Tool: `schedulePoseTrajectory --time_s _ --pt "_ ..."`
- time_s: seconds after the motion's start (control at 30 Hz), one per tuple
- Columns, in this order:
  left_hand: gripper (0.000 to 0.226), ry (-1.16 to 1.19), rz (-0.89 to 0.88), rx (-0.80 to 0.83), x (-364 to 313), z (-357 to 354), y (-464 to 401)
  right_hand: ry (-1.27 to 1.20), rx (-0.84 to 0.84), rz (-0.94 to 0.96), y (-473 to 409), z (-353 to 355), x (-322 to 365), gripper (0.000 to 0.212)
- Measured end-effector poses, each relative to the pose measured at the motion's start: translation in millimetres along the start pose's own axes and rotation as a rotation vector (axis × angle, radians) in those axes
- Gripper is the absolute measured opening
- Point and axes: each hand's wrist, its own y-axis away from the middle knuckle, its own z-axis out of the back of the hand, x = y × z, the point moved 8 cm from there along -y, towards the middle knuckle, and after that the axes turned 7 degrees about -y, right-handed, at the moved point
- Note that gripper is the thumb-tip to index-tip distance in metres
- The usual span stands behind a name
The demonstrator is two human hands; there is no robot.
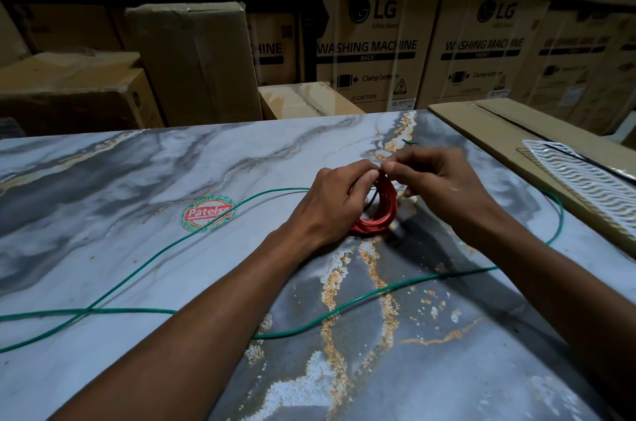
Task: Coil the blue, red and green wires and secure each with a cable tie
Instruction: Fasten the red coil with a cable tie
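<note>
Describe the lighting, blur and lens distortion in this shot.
Head view: dim overall, the boxes behind murky; the table is brightest, with soft sheen. The wide lens bows the table edge and stretches the forearms. Both hands, left hand and right hand, cast shadow beside the red coil; fingertips slightly blurred.

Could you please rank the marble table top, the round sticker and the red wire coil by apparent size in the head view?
1. marble table top, by far.
2 and 3. round sticker and red wire coil look alike; hands hide part of the coil, so unranked.
</note>
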Motion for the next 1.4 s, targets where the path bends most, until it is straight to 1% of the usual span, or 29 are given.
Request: schedulePoseTrajectory --time_s 0.1,0.23,0.3,0.4,0.53,0.6,0.63,0.7,0.83,0.9,0.97,1.1,1.23,1.3,1.4 --pt "0.023 0.006 -0.003 0.008 -1 1 0 0.002 0.033 -0.035 0 -3 -3 0.015" --pt "0.023 0.022 -0.001 0.028 -1 -1 0 -0.121 0.066 -0.162 -2 -3 -13 0.019" --pt "0.024 0.035 0.003 0.037 -2 0 0 -0.154 0.052 -0.191 -3 1 -14 0.018" --pt "0.025 0.046 0.014 0.062 -2 -1 0 -0.181 -0.038 -0.202 -4 11 -13 0.016" --pt "0.026 0.088 0.045 0.084 -1 -2 1 -0.118 -0.158 -0.117 -3 19 -3 0.021" --pt "0.027 0.097 0.058 0.095 -1 -2 1 -0.147 -0.255 -0.08 -1 27 3 0.022" --pt "0.027 0.1 0.062 0.097 -1 -2 1 -0.168 -0.275 -0.071 0 30 3 0.021" --pt "0.027 0.104 0.064 0.097 0 -2 1 -0.232 -0.245 -0.094 0 27 0 0.019" --pt "0.027 0.086 0.061 0.094 2 -3 1 -0.393 -0.113 -0.215 0 7 -12 0.015" --pt "0.028 0.083 0.059 0.09 3 -2 1 -0.353 -0.077 -0.201 1 3 -10 0.017" --pt "0.028 0.084 0.061 0.084 4 -2 0 -0.301 -0.06 -0.165 2 1 -7 0.012" --pt "0.028 0.127 0.07 0.09 5 -3 -1 -0.266 -0.071 -0.145 3 2 -8 0.016" --pt "0.03 0.171 0.089 0.08 6 -3 -1 -0.115 -0.067 -0.053 4 1 -2 0.018" --pt "0.031 0.2 0.103 0.071 7 -3 -1 -0.079 -0.084 -0.035 4 1 -1 0.019" --pt "0.031 0.145 0.103 0.057 11 -2 -2 0.03 -0.105 0.023 4 3 4 0.02"
